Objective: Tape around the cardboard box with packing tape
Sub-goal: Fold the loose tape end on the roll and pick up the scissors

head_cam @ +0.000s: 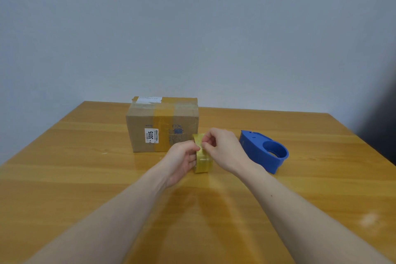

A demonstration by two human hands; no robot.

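A brown cardboard box [162,123] stands on the wooden table [85,178], with a band of yellowish tape over its top and front and a white label reading 3015. In front of it, a roll of yellowish packing tape [203,165] is held upright just above the table. My left hand [182,161] grips the roll from the left. My right hand [225,148] pinches at the roll's outer surface near its top with thumb and forefinger. Much of the roll is hidden by my fingers.
A blue plastic tape dispenser [264,150], with no roll in it, lies on the table to the right of my hands. A grey wall rises behind the table's far edge. Something dark shows at the right border.
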